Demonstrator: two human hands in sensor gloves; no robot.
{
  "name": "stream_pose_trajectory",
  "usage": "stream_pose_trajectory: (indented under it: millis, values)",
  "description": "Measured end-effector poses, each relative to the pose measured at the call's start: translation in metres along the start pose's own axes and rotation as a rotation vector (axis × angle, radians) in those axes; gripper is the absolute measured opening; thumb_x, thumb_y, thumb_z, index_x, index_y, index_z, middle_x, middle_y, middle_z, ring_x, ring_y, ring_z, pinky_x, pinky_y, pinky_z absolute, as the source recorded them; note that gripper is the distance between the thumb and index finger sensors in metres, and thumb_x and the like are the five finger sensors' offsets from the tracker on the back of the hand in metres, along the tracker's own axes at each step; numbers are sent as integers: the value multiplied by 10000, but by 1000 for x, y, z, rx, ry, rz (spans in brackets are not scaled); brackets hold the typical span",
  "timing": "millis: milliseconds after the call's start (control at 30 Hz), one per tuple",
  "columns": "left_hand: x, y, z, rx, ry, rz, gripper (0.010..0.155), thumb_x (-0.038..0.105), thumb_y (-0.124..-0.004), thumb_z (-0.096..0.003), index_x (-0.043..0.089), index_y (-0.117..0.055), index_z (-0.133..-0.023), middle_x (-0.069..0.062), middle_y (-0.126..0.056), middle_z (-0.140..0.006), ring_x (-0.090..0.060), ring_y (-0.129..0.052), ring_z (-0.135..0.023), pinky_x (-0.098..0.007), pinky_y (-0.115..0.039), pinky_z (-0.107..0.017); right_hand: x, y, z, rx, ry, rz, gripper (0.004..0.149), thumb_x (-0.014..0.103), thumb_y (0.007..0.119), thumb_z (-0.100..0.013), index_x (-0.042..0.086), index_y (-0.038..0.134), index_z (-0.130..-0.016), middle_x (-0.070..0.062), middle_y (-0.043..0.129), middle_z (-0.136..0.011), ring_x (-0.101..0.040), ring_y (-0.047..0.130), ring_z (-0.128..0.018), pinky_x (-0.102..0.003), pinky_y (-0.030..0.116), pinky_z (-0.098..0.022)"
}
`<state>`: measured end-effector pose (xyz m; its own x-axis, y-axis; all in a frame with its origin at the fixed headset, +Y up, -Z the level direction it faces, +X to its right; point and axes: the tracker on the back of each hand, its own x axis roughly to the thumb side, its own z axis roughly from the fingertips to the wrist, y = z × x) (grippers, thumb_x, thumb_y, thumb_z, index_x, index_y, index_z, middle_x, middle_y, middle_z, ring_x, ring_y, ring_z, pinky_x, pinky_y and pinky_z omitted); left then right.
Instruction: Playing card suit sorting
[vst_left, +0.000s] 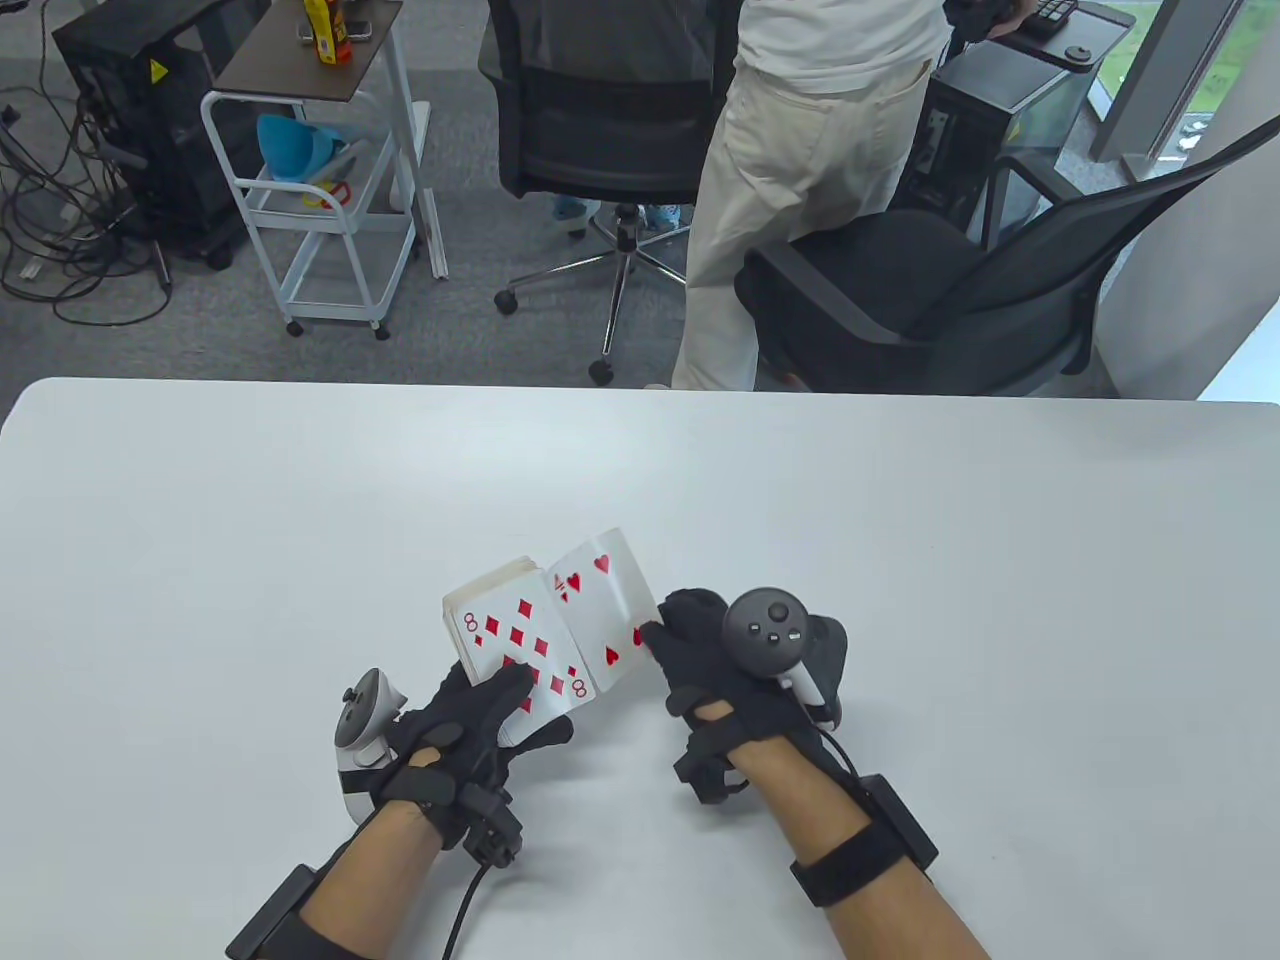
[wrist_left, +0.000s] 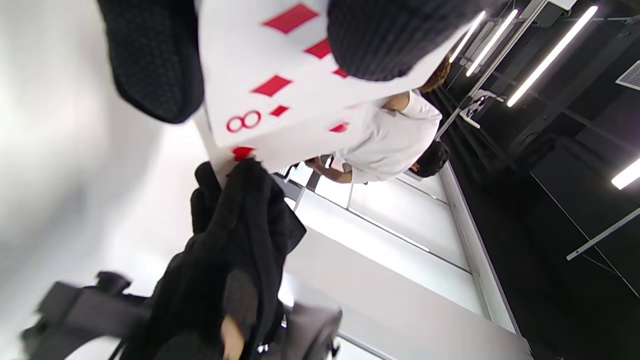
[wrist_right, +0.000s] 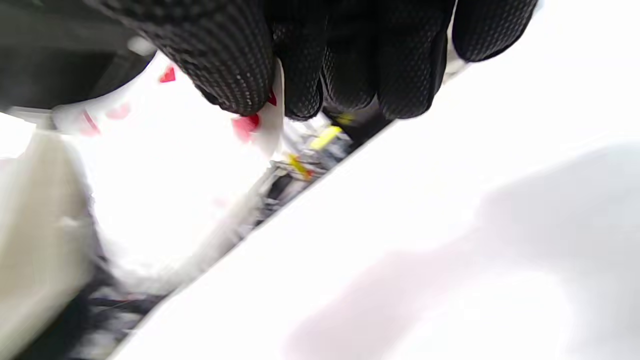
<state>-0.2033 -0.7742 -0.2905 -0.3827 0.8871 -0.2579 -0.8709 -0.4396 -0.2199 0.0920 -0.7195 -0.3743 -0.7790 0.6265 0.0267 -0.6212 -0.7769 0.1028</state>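
Note:
My left hand (vst_left: 478, 716) grips a face-up deck of playing cards (vst_left: 505, 620) above the white table (vst_left: 300, 520), thumb lying across the top card, the eight of diamonds (vst_left: 520, 640). The left wrist view shows that eight of diamonds (wrist_left: 280, 85) close up between my gloved fingers (wrist_left: 155, 65). My right hand (vst_left: 690, 640) pinches the right edge of a hearts card (vst_left: 600, 610) that is slid off to the right of the deck. In the right wrist view my fingertips (wrist_right: 240, 75) clamp that hearts card (wrist_right: 260, 125), which looks blurred.
Beyond the table's far edge stand two black office chairs (vst_left: 900, 290), a person in light trousers (vst_left: 790, 200), and a white trolley (vst_left: 330, 200). Cables lie on the floor at the far left.

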Motion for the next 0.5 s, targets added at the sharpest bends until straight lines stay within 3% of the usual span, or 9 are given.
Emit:
stream_pose_trajectory:
  millis: [133, 233, 500]
  values:
    - [1, -4, 1, -11, -13, -1, 690, 395, -820, -537, 238, -418, -1075, -64, -621, -1088, -355, -784, -957, -450, -938, -534, -11, 12, -46, 22, 168, 337, 365, 332, 848, -541, 106, 839, -828, -196, 637, -1034, -496, 591, -947, -701, 426, -686]
    - [1, -9, 4, -35, -13, -27, 685, 394, -823, -537, 223, -432, -1073, -69, -633, -1082, -355, -796, -949, -449, -941, -527, -9, 22, -67, -3, 212, 530, 376, 341, 863, -533, 86, 842, -810, -188, 645, -1026, -490, 589, -947, -702, 410, -689]
    - [-1, -14, 8, -52, -5, -45, 680, 394, -828, -536, 193, -451, -1065, -79, -639, -1077, -356, -798, -948, -451, -940, -529, -11, 26, -92, -33, 301, 735, 432, 421, 898, -499, 125, 802, -799, -170, 664, -1011, -475, 618, -933, -685, 432, -692]
